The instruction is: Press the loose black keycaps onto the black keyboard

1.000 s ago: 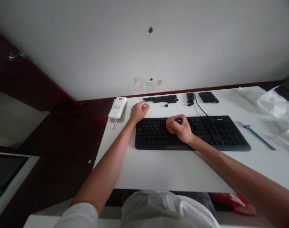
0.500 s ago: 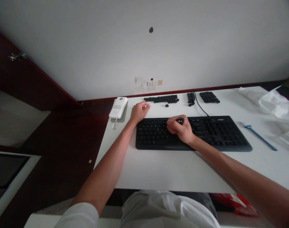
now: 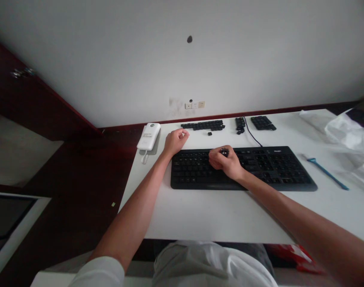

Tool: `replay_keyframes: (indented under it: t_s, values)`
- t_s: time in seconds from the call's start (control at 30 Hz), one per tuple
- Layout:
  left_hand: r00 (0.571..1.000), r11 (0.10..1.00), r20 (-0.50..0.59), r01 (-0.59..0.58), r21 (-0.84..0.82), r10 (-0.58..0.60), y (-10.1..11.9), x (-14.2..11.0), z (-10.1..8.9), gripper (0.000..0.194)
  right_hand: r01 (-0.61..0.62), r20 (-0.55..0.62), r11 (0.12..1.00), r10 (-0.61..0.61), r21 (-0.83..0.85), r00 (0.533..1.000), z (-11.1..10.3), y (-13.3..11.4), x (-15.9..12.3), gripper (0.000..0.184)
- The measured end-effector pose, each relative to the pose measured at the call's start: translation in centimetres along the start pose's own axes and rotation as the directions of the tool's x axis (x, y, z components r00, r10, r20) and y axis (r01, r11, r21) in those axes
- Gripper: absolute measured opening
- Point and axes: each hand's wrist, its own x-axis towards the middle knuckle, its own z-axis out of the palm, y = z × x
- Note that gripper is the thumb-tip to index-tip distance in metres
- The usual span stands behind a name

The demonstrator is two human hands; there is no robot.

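Observation:
The black keyboard (image 3: 196, 185) lies flat on the white table, with a cable running from its back edge. My right hand (image 3: 230, 164) is closed in a fist over its middle, gripping a small dark tool (image 3: 224, 152) whose shiny top end sticks out above the fingers. The fist hides the tool's lower end and the keys under it. At the keyboard's back left corner, my left hand (image 3: 175, 141) rests loosely curled, with a gap between thumb and fingers and nothing visible in it.
Behind the keyboard lie rows of loose black keycaps (image 3: 204, 125), a smaller keycap group (image 3: 240, 124), a keycap block (image 3: 262, 122) and a single keycap (image 3: 210, 134). A white power bank (image 3: 149, 136) is at the left edge. To the right are a blue brush (image 3: 328, 174) and white plastic bags (image 3: 340, 127).
My right fist has shifted very slightly left with the dark tool in it. The left hand stays where it was.

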Motion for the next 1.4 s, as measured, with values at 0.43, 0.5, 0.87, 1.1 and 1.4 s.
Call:
replay_keyframes:
  t_s: [0.43,0.5,0.87,1.1,1.4]
  values:
    - [0.999,0.999,0.017,0.042,0.004,-0.042,0.6,-0.1,-0.2,0.027,0.037,-0.181,0.998,-0.027,0.052,0.983,-3.0,-2.9,0.5,0.051]
    - [0.999,0.999,0.017,0.043,-0.001,-0.043,0.6,-0.1,-0.2,0.026,0.011,-0.135,0.997,-0.022,-0.082,0.991,-3.7,-3.5,0.6,0.052]
    - [1.000,1.000,0.011,0.016,-0.013,-0.016,0.3,-0.1,-0.2,0.027,-0.023,0.157,0.507,0.308,-0.862,0.939,-5.7,-5.1,0.5,0.042]
    - [0.999,0.999,0.013,0.034,0.001,-0.034,0.5,-0.1,-0.1,0.028,0.036,0.129,0.458,0.175,-0.888,0.976,-6.1,-4.4,0.6,0.035]
    - [1.000,1.000,0.012,0.027,-0.013,-0.027,0.5,-0.2,-0.3,0.027,0.051,0.149,0.458,0.181,-0.888,0.972,-5.7,-4.1,0.6,0.036]
